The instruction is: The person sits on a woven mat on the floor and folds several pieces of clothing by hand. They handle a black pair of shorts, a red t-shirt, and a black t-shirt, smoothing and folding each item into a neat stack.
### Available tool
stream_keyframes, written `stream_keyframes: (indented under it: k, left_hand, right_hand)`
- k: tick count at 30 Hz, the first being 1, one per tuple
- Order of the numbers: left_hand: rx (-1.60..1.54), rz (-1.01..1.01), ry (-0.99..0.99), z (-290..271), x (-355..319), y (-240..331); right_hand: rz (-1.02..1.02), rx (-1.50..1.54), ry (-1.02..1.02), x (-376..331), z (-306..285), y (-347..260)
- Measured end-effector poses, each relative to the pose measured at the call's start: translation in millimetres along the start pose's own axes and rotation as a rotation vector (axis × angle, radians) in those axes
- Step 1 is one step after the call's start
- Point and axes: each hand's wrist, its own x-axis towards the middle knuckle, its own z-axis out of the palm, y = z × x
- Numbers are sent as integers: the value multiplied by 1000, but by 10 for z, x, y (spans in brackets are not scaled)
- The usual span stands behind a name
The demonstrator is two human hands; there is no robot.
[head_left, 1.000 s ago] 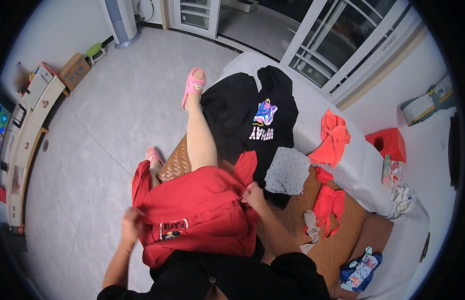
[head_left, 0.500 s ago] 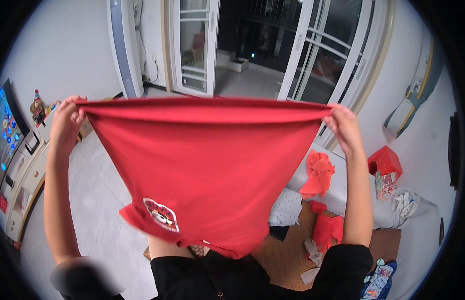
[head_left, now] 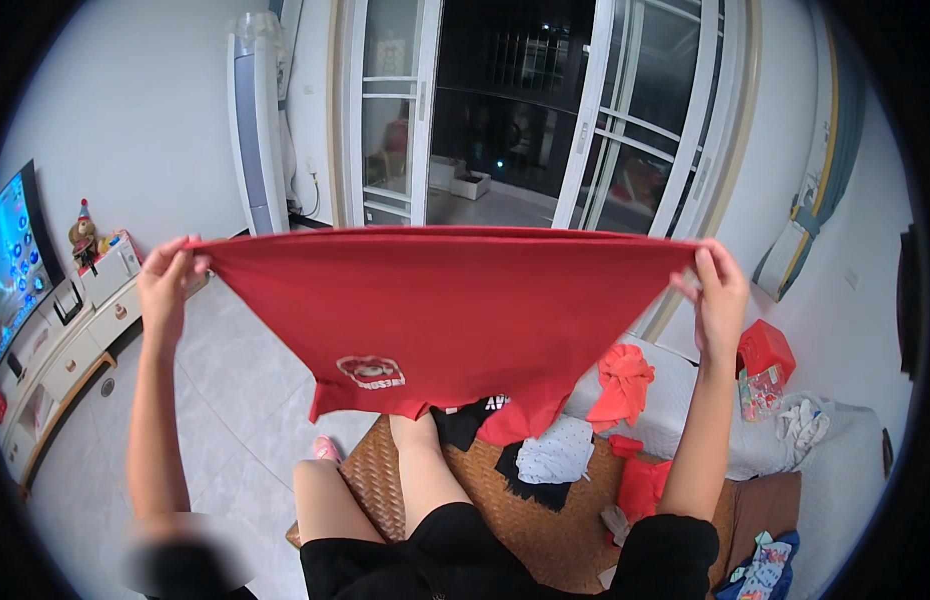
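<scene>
A red T-shirt (head_left: 445,310) hangs stretched out before me, its long hem edge uppermost and nearly level. With thumb and fingers my left hand (head_left: 165,290) pinches the upper left corner. My right hand (head_left: 720,300) has the upper right corner pinched the same way. The shirt's lower part hangs free above my knees, with a light printed patch (head_left: 373,372) showing upside down on it. Behind its lower edge, part of a black cloth (head_left: 460,424) shows.
On the woven brown mat (head_left: 465,490) lie a white patterned cloth (head_left: 555,450) and red clothes (head_left: 640,487). The pale sofa (head_left: 705,420) at the right bears an orange-red cloth (head_left: 622,388), near a red box (head_left: 765,348). A low cabinet (head_left: 80,355) stands left.
The shirt's lower part has swung forward, away from my body, uncovering my legs and more of the mat. My hands still grip both corners, now somewhat lower in view.
</scene>
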Motion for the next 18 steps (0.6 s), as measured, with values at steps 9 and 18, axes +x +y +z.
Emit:
stream_keyframes:
  k: [9, 18]
  left_hand:
    - [-121, -200, -116, 537, -531, -36]
    - [-407, -291, -1073, 2041, -1681, 238]
  right_hand:
    - [-89, 321, -1060, -1401, 202, -778]
    - [235, 140, -853, -1654, 916, 49]
